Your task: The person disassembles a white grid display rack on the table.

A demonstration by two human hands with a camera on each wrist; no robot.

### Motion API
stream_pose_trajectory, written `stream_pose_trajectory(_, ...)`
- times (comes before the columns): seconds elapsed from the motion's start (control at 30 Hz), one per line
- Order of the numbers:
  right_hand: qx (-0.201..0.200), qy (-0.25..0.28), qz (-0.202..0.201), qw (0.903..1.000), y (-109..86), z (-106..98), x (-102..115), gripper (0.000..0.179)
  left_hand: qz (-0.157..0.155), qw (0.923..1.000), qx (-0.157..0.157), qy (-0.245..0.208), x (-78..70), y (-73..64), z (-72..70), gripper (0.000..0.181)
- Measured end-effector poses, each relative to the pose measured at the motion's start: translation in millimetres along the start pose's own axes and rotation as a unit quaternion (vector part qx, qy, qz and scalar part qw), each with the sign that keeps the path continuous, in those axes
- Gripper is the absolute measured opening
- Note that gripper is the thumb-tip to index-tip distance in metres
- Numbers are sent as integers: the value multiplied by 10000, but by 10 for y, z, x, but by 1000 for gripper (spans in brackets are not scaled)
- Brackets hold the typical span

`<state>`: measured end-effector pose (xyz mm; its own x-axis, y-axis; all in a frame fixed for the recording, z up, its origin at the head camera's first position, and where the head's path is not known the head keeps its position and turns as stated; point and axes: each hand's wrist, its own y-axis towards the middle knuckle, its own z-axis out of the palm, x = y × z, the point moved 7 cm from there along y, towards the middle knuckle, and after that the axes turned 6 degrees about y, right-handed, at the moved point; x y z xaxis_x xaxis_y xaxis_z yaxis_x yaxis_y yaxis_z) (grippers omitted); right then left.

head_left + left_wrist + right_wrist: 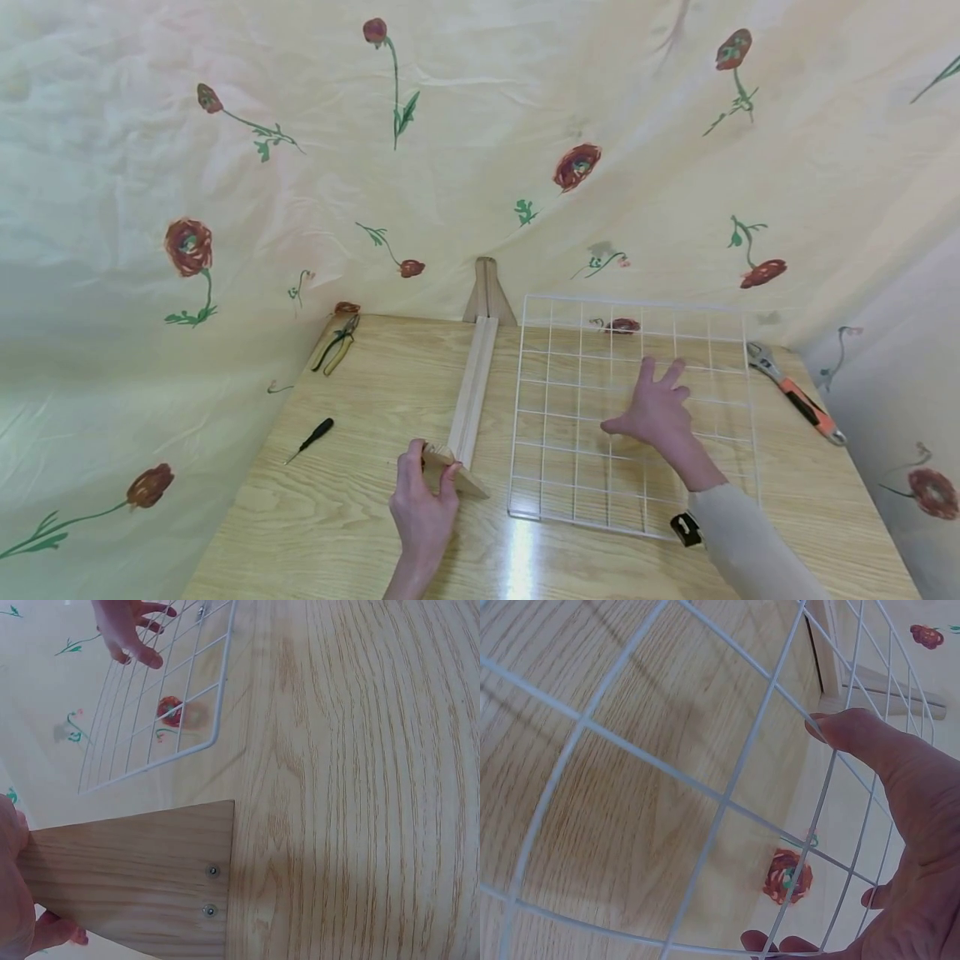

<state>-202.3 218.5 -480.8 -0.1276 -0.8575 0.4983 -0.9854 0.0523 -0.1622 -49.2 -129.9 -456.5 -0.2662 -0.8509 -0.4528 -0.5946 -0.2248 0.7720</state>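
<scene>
My left hand (426, 508) grips the near end board (135, 870) of a wooden stand, with the thumb on one side and fingers on the other. This flared board stands upright and shows two screw heads in the left wrist view. A long pale bar (474, 383) runs from it to a matching far end piece (489, 296). My right hand (656, 408) spreads its fingers wide over a white wire grid panel (555, 412), right of the stand. In the right wrist view the thumb (862, 739) meets a wire; how firmly cannot be told.
On the left of the wooden table (300, 508) lie pliers (339, 343) and a black-handled screwdriver (311, 439). An adjustable wrench (797, 394) with an orange-and-black handle lies right of the grid. Flower-patterned cloth (450, 183) hangs behind the table.
</scene>
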Motion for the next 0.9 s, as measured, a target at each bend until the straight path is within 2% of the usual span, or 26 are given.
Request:
stream_pose_trajectory(0.3, 339, 46, 133, 9993, 53, 89, -24, 138, 52, 10000, -28, -22, -8, 8, -2, 57)
stream_pose_trajectory(0.6, 546, 125, 78, 9984, 108, 201, -87, 138, 239, 9993, -272, 93, -3, -5, 5, 58)
stream_pose_trajectory(0.73, 635, 152, 78, 9978, 135, 252, -132, 137, 272, 9993, -226, 114, -7, 0, 7, 58)
stream_pose_trajectory(0.9, 726, 79, 120, 9973, 165, 319, -168, 138, 152, 9999, -58, 29, 6, 4, 3, 56)
